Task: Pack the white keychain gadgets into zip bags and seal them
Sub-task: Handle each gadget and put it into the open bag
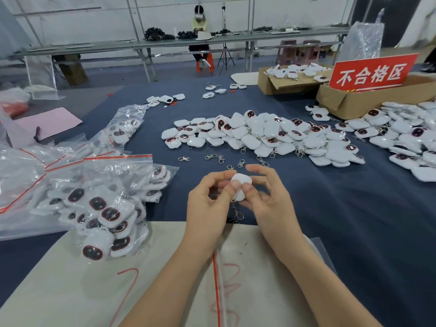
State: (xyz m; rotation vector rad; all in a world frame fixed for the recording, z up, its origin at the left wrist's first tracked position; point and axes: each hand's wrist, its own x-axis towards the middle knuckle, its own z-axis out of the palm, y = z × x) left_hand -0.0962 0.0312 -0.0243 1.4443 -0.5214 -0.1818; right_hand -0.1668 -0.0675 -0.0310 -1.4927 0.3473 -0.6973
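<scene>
Blue tablecloth (pixel 354 220); fingers (pixel 232 188) half-hide one white gadget (pixel 241 179).

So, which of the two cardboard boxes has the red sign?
The nearer box on the right; the red sign stands on it. The farther box, to its left, holds white gadgets, no sign.

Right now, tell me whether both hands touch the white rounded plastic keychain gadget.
Touching. The head view shows the left hand and right hand both pinching the white rounded plastic keychain gadget.
</scene>
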